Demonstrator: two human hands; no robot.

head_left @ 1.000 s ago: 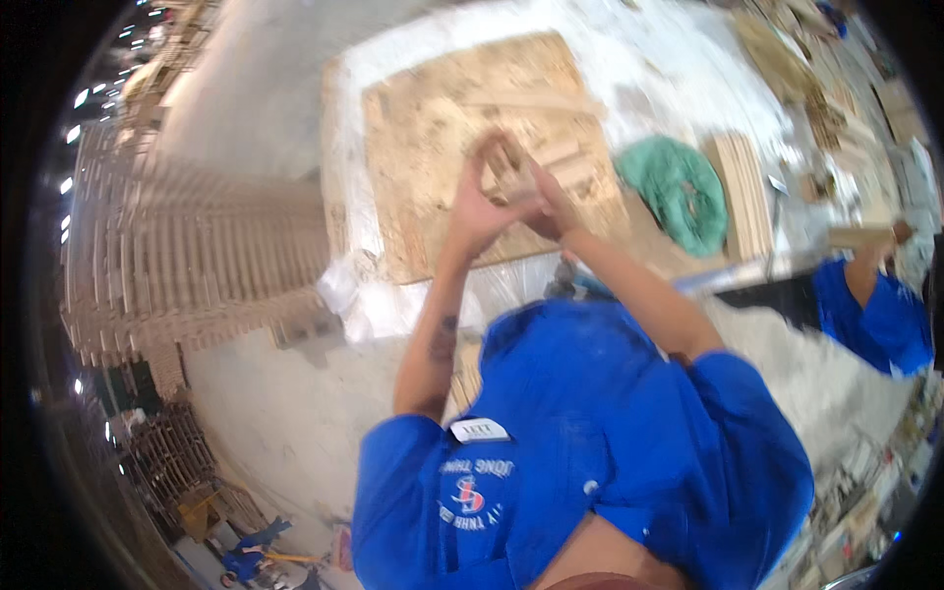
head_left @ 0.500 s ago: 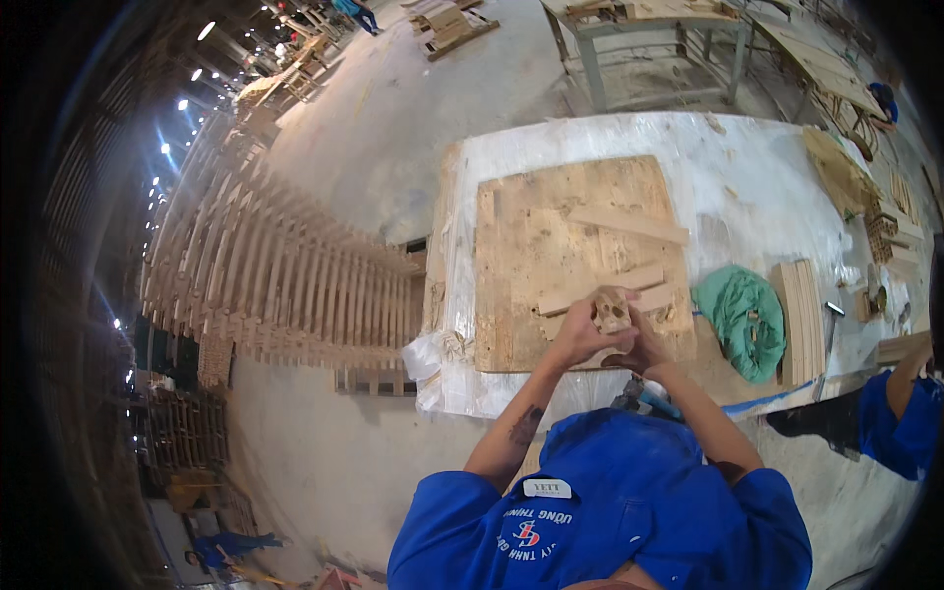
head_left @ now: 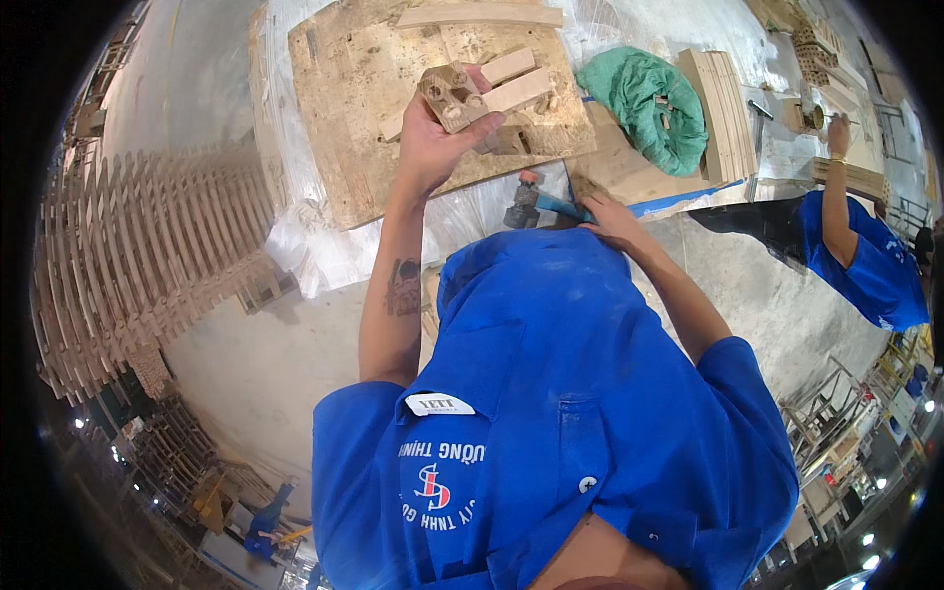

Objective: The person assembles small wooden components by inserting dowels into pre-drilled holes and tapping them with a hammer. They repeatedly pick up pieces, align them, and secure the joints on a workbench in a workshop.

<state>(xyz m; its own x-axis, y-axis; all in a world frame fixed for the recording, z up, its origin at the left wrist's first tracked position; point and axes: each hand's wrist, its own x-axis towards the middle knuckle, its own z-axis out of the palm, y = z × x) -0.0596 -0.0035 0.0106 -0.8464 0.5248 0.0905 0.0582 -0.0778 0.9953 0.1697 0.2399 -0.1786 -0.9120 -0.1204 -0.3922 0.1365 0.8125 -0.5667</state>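
Observation:
My left hand (head_left: 430, 147) is closed around a pale wooden block (head_left: 453, 96) with several round holes in its upper face, held above the worn wooden board (head_left: 344, 118). Close to my body, at the table's near edge, lies a mallet (head_left: 557, 205) with a teal handle, a dark head and an orange tip. The fingers of my right hand (head_left: 612, 222) curl at the end of its handle. Just beyond the block, short wooden strips (head_left: 518, 90) rest on the board, and a longer strip (head_left: 482, 15) lies at its far side.
Right of the board sits a green cloth bundle (head_left: 639, 108) with small wood pieces in it, beside stacked wooden slats (head_left: 721, 113). A hammer (head_left: 757, 123) lies past them. Slatted wooden frames (head_left: 147, 236) stand at left. A co-worker (head_left: 860, 246) is at the right.
The view has tilted down toward my body. My hands were together at the block; now the left alone holds it, and the right has moved away to the mallet's handle.

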